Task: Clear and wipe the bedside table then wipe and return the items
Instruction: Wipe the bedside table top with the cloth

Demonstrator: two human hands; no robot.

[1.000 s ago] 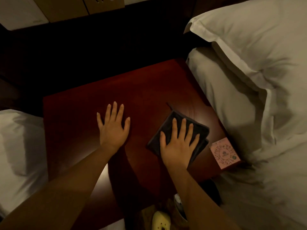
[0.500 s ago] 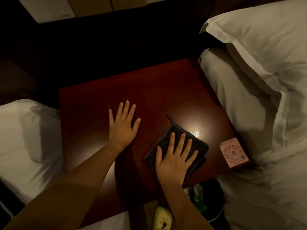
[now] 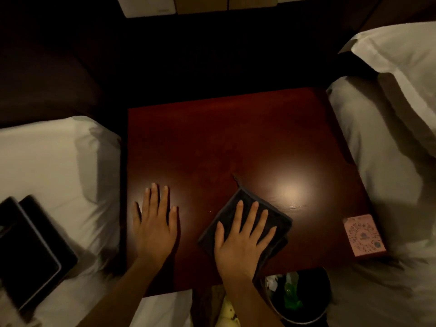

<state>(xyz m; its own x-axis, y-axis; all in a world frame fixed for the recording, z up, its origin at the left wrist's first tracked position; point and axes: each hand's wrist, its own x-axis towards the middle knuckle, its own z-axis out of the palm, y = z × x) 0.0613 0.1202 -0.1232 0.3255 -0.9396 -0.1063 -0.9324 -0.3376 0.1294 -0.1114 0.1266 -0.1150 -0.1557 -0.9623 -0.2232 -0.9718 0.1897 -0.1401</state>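
Two dark tablet-like slabs [image 3: 30, 251] lie parked on the left bed [image 3: 59, 161], seemingly cleared off, while the left hand [image 3: 154, 226] braces flat, holding nothing, on the bedside table [image 3: 224, 142] and the right hand [image 3: 240, 241], fingers spread, presses the folded dark cloth [image 3: 245, 223] near its front edge, a pink card [image 3: 364, 234] at the right corner.

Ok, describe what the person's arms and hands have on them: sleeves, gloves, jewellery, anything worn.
Nothing worn shows. The left hand and right hand are bare: no gloves, and no rings visible on the fingers in this dim light. Both forearms are uncovered up to the bottom edge of the picture, with no sleeve, watch or bracelet at either wrist. Fingernails look short and unpainted, though the light is too low to be sure.
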